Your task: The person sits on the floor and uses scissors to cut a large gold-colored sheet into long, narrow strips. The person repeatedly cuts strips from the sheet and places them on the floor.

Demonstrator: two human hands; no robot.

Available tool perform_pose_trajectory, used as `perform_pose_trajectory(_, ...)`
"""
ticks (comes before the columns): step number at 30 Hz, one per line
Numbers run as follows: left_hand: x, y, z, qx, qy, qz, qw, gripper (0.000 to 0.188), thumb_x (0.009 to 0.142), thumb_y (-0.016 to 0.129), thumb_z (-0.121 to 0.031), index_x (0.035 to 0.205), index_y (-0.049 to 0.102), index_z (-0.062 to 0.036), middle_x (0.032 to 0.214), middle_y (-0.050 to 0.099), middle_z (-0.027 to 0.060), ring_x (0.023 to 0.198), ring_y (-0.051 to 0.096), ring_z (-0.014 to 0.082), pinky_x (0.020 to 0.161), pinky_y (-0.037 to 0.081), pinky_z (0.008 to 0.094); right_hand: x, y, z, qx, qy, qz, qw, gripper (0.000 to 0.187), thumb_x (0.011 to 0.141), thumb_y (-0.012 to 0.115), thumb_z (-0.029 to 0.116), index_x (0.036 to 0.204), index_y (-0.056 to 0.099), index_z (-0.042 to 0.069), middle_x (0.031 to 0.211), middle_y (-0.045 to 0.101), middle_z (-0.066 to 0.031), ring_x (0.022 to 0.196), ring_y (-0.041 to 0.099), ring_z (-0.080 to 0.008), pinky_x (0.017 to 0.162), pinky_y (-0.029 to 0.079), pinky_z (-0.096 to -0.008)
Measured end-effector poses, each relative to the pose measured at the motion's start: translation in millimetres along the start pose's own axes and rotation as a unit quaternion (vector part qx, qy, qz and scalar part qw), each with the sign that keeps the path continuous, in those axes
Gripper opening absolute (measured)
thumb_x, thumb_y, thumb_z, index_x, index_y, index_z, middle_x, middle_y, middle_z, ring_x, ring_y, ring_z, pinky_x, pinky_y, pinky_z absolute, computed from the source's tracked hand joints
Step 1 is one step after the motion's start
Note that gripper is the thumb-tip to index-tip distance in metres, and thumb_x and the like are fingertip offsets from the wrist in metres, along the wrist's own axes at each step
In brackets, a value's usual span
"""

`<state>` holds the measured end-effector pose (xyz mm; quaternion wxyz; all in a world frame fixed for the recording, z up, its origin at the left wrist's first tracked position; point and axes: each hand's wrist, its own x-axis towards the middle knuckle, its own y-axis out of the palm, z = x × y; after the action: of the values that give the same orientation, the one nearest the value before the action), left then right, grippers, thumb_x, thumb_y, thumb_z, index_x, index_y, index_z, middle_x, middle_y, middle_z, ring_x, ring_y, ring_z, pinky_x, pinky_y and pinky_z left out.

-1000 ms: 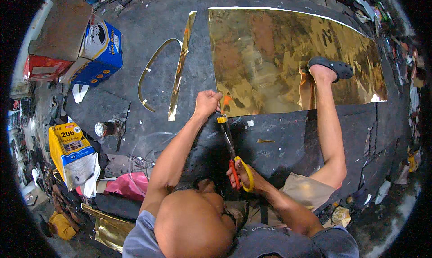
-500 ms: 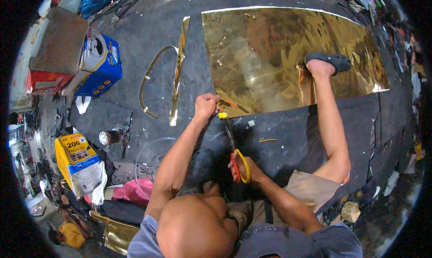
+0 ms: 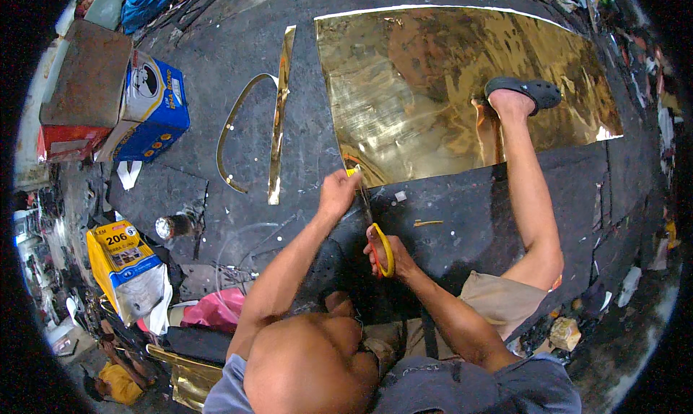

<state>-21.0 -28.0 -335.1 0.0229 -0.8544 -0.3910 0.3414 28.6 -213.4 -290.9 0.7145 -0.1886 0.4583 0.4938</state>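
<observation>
While my right hand (image 3: 384,253) grips scissors (image 3: 390,261), my nearer left hand (image 3: 338,194) pinches something unclear at the crosswise gold sheet's (image 3: 426,89) near-left corner.

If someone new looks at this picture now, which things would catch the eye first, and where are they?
The large, shiny gold sheet would probably come first, filling much of the upper right, with a foot in a dark clog on it. Next, the red-and-yellow-handled scissors in the right hand, low in the middle, point toward the sheet's lower left corner.
</observation>
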Motion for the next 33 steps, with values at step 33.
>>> perform_pose_trajectory(33,-16.3,-5.1,-2.2,-0.163,-0.023,0.055,0.985,0.017,0.092,0.055,-0.016,0.081,0.062,-0.0051,0.062,0.049,-0.0073,0.053,0.036,0.0029,0.047,0.027,0.0232,8.5,14.4,43.0,-0.061,-0.028,-0.054,0.996,0.076,0.079,0.044,0.076,0.06,0.054,0.003,0.046,0.047,-0.0027,0.038,0.052,-0.0154,0.037,0.044,-0.0302)
